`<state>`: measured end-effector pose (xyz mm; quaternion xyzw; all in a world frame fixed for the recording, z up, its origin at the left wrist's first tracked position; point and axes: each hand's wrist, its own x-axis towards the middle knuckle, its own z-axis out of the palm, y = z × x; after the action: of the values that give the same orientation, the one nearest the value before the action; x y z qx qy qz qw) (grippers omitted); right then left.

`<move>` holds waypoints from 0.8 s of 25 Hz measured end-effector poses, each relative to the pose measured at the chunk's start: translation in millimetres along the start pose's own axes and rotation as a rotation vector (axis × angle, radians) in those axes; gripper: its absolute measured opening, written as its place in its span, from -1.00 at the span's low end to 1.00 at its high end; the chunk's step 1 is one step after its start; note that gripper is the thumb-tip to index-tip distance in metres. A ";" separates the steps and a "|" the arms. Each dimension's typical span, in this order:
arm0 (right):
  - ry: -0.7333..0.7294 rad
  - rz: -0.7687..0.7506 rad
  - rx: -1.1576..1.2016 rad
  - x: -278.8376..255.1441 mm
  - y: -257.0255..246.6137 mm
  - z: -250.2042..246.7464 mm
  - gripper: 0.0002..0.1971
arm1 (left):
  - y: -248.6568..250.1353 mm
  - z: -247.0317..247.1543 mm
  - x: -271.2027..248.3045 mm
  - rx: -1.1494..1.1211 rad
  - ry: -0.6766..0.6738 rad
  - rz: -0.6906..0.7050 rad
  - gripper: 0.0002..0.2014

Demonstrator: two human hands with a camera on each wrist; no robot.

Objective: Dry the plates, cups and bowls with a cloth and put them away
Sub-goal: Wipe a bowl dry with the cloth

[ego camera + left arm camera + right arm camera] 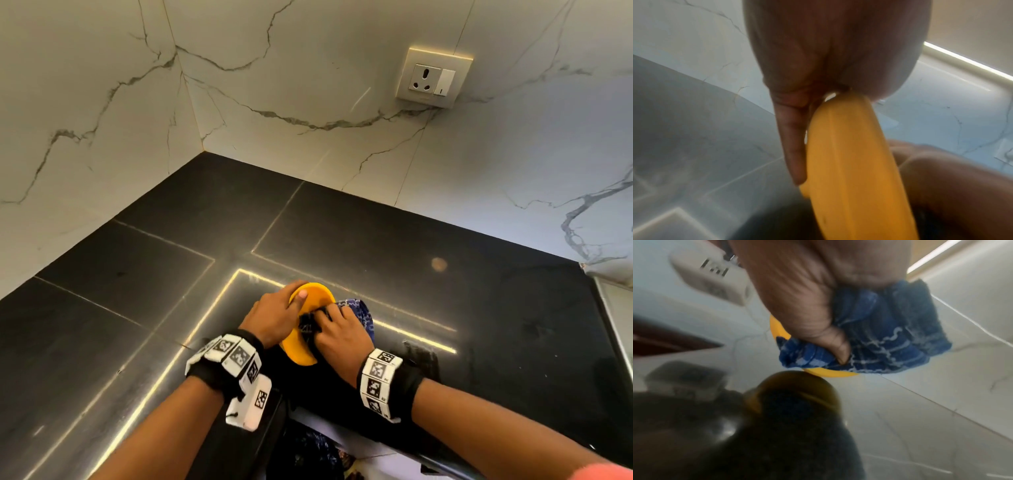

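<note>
My left hand grips the light, stiff yellow plate by its rim (likely slick) while my right hand bunches the soft blue cloth against it.

Glossy dark stone counter, woven cloth

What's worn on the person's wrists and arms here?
Each wrist carries a black strap ringed with white square blocks printed with black-and-white fiducial markers: left wrist band, right wrist band. A white boxy module with another marker hangs below the left band. Forearms are bare. A strip of pink sleeve shows at the right arm's lower edge. No gloves, no visible cables.
</note>
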<state>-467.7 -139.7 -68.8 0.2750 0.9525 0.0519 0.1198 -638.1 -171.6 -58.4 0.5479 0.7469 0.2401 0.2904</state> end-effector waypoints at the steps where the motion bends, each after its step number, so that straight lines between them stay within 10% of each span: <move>1: 0.006 0.030 -0.037 2.9 -1.2 -1.4 -0.67 | 8.0 -2.3 7.7 0.053 -0.042 -0.002 -0.60; 8: -0.271 0.003 0.438 10.1 6.2 -32.2 -0.94 | -0.3 7.9 14.7 -0.001 0.000 0.004 -0.66; 13: -0.080 -0.080 0.165 3.3 17.3 -10.9 -0.80 | -3.9 5.4 13.8 -0.153 -0.015 -0.111 -0.45; 20: 0.065 0.263 0.515 12.0 -0.8 -24.5 -0.78 | -8.8 22.7 -12.1 -0.482 0.042 -0.132 -0.53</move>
<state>-484.3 -134.7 -47.7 0.4155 0.8939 -0.1680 0.0076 -625.4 -184.8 -78.5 0.4078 0.7081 0.4031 0.4120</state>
